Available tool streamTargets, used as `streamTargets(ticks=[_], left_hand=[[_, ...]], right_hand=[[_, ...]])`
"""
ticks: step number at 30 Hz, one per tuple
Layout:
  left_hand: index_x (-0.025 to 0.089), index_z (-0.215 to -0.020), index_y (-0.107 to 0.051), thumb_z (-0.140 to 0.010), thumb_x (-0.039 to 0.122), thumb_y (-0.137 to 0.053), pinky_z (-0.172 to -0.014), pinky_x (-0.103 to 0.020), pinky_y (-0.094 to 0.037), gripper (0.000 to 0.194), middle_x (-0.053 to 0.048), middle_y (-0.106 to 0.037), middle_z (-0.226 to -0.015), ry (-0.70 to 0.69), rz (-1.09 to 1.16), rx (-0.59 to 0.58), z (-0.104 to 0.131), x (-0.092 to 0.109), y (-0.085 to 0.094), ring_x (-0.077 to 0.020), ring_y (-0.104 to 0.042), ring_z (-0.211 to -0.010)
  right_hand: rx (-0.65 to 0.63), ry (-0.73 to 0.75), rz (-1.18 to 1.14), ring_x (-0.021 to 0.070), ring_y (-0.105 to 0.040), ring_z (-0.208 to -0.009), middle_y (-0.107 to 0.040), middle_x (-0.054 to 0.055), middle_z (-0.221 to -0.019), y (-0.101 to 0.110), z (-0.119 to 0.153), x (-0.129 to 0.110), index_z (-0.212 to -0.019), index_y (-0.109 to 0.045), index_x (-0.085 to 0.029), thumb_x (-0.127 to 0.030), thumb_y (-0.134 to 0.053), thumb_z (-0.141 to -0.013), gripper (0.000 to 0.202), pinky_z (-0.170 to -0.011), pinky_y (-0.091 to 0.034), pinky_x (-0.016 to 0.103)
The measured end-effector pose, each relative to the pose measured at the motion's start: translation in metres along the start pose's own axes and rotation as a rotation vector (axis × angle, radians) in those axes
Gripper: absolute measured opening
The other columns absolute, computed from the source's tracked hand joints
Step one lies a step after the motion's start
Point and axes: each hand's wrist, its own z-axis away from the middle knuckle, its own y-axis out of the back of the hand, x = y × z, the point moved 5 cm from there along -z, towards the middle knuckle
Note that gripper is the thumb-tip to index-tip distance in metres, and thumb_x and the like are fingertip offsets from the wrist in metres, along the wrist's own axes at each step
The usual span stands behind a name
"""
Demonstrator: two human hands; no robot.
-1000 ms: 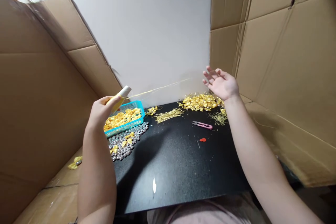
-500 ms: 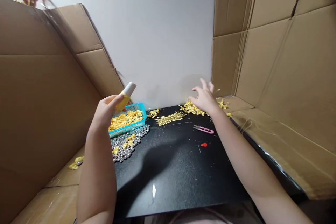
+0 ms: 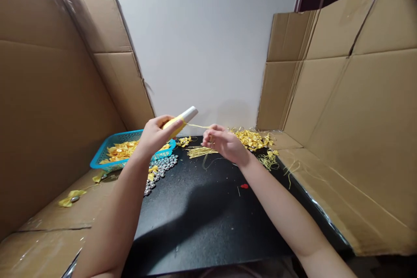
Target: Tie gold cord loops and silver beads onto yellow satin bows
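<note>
My left hand (image 3: 158,132) is wrapped round a spool of yellow thread (image 3: 174,128), whose pale tube end points up and to the right. From the spool a yellow strand (image 3: 197,126) runs across to my right hand (image 3: 226,141), pinched between its fingers. Both hands are above the black table (image 3: 195,226). Below my right hand lies a bundle of gold-coloured strips (image 3: 199,152). Yellow ribbon bows (image 3: 122,150) fill a blue basket (image 3: 100,158) beneath and left of my left hand.
Silver beads (image 3: 166,165) lie beside the basket, with a few bows among them. A heap of yellow bows (image 3: 252,138) and loose thread (image 3: 269,160) sit at the back right. A red piece (image 3: 244,186) and a needle (image 3: 238,191) are on the table. Cardboard walls (image 3: 286,87) stand at both sides.
My right hand has come left and closed on the thread, which is now stretched from the spool. My left hand with the spool has moved right. The view has shifted slightly.
</note>
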Motion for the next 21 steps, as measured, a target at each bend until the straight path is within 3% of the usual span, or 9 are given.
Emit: streamTargets(ticks=[4,8,11,15,19,21], left_hand=[[0.014,-0.087,-0.07,-0.074,0.058,-0.06,-0.048,-0.023,-0.037,0.047,-0.003,-0.062,-0.061,0.081,0.044,0.084,-0.008,-0.016,0.019,-0.0148,-0.056,-0.054],[0.011,-0.091,-0.07,-0.075,0.056,-0.061,-0.05,-0.022,-0.036,0.048,-0.003,-0.064,-0.066,0.127,0.09,0.119,-0.012,-0.029,0.034,-0.0128,-0.053,-0.056],[0.01,-0.092,-0.07,-0.075,0.055,-0.061,-0.05,-0.022,-0.034,0.049,-0.001,-0.062,-0.061,0.14,0.094,0.132,-0.013,-0.034,0.038,-0.013,-0.051,-0.057],[0.011,-0.092,-0.07,-0.075,0.056,-0.061,-0.05,-0.022,-0.033,0.049,0.0,-0.06,-0.059,0.154,0.077,0.152,-0.011,-0.03,0.039,-0.0125,-0.049,-0.056],[0.012,-0.092,-0.07,-0.075,0.055,-0.061,-0.048,-0.022,-0.033,0.047,-0.001,-0.06,-0.059,0.166,0.058,0.135,-0.01,-0.025,0.035,-0.012,-0.047,-0.053],[0.013,-0.091,-0.07,-0.074,0.055,-0.062,-0.049,-0.022,-0.035,0.046,-0.001,-0.06,-0.061,0.162,0.063,0.107,-0.01,-0.024,0.03,-0.0123,-0.05,-0.054]], right_hand=[[0.07,0.155,-0.004,0.0128,-0.044,-0.057,-0.039,-0.005,-0.059,0.044,0.015,-0.052,-0.066,-0.045,-0.026,-0.047,-0.067,-0.07,0.03,-0.081,-0.051,0.04],[0.283,0.448,0.036,0.0117,-0.023,-0.048,-0.018,-0.007,-0.056,0.092,0.044,-0.103,-0.062,-0.044,-0.027,-0.047,-0.057,-0.078,0.029,-0.075,-0.049,0.036],[0.465,0.613,0.074,0.013,-0.028,-0.051,-0.023,-0.005,-0.058,0.122,0.069,-0.13,-0.062,-0.046,-0.027,-0.046,-0.05,-0.079,0.026,-0.075,-0.048,0.035],[0.736,0.691,0.165,0.0149,-0.047,-0.064,-0.042,-0.002,-0.069,0.155,0.093,-0.149,-0.067,-0.049,-0.027,-0.049,-0.042,-0.076,0.024,-0.073,-0.048,0.036],[1.158,0.618,0.283,0.0147,-0.053,-0.071,-0.051,0.0,-0.08,0.183,0.101,-0.151,-0.075,-0.048,-0.026,-0.041,-0.047,-0.068,0.016,-0.06,-0.045,0.028],[1.263,0.535,0.423,0.0142,-0.054,-0.071,-0.053,0.0,-0.08,0.177,0.092,-0.143,-0.077,-0.048,-0.026,-0.038,-0.052,-0.066,0.017,-0.056,-0.042,0.025]])
